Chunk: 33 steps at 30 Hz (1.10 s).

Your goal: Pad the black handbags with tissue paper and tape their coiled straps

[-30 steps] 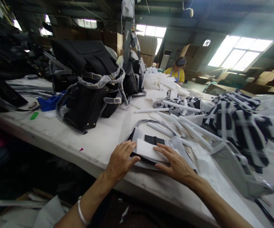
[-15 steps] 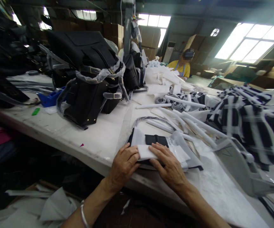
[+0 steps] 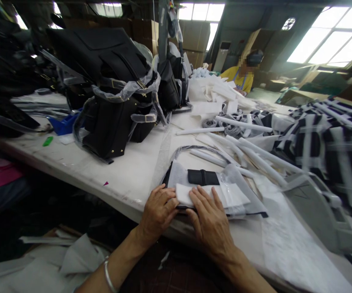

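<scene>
I have both hands low in the middle of the frame, at the near edge of the bench (image 3: 127, 171). The left hand (image 3: 159, 211) is curled, its grip narrow, with bent fingertips against the left edge of a white sheet (image 3: 188, 192). I cannot tell whether it pinches that edge or only steadies it. The right hand (image 3: 209, 221) lies flat and wide, fingers spread, pressing down on the same sheet and holding nothing.

The sheet sits over the near part of a black flat piece (image 3: 203, 177), which lies just above the hands in the frame. The piece's far part, with a band across it, shows bare. A clear sleeve (image 3: 240, 191) lies partly under and to the right of it, crumpled and open.

As I judge it, the wrapping is partway. The white sheet is laid on and smoothed at the near side, but the black piece is not yet fully covered, and it does not look to be inside the sleeve.

At right centre lie white rolled tubes (image 3: 240, 152), and beyond them, toward the right edge, a black-and-white striped pile (image 3: 325, 150). Black bags (image 3: 115, 106) in loose plastic stand at upper left, and a small green thing (image 3: 47, 141) lies at far left. Another person in a yellow top (image 3: 240, 79) works at the far end, near top centre
</scene>
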Each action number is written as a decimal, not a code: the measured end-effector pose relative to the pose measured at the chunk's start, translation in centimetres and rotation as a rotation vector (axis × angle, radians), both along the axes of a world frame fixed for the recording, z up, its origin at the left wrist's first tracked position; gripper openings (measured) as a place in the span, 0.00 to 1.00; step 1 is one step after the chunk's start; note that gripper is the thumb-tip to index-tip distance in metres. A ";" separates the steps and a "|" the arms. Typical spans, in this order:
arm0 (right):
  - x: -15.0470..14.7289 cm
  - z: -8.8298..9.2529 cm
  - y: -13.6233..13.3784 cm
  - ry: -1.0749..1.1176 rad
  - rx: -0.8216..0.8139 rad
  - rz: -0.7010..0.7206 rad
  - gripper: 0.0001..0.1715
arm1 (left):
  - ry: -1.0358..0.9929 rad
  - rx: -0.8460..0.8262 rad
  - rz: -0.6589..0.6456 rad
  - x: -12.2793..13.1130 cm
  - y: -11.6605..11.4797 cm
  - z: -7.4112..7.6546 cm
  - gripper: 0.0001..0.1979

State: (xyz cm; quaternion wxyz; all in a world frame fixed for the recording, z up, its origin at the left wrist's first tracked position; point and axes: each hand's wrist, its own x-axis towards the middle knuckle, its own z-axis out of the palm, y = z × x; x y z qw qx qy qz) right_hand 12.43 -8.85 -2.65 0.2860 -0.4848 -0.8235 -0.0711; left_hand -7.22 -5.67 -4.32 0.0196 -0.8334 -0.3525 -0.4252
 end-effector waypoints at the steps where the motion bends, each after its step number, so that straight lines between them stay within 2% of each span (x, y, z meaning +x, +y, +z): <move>1: -0.1 -0.1 -0.2 -0.034 0.005 0.009 0.25 | -0.008 -0.015 -0.007 0.0 0.0 -0.1 0.01; 4: 0.0 -0.4 -0.5 -0.094 0.009 0.010 0.33 | -0.014 -0.054 -0.043 -0.4 -0.1 -0.2 0.08; 7: 0.1 -0.6 -0.4 -0.094 0.018 -0.009 0.29 | 0.029 -0.050 -0.071 -1.6 -0.6 -0.2 0.20; 9: 0.2 -0.8 -0.4 -0.092 0.012 -0.015 0.28 | 0.093 -0.031 -0.077 -2.5 -1.1 -0.1 0.24; 13: 0.1 -1.0 -0.4 -0.084 -0.021 -0.023 0.31 | 0.184 -0.006 -0.078 -3.5 -1.1 0.5 0.23; 18: 0.1 -0.8 -0.4 -0.097 -0.064 -0.017 0.36 | 0.185 -0.005 -0.084 -3.2 0.1 0.7 0.22; 23: 0.0 -1.0 -0.3 -0.123 -0.039 -0.039 0.33 | 0.139 -0.108 -0.036 -2.9 0.1 0.3 0.22; 27: 0.0 -1.2 -0.3 -0.153 -0.023 -0.030 0.31 | 0.121 -0.152 -0.073 -3.4 -0.3 1.4 0.30; 30: 0.1 -1.2 -0.3 -0.155 0.004 -0.023 0.29 | 0.220 -0.088 -0.136 -3.3 -0.2 2.3 0.31; 33: 0.1 -1.2 -0.3 -0.145 0.030 -0.021 0.27 | 0.272 0.013 -0.192 -2.4 0.0 2.0 0.24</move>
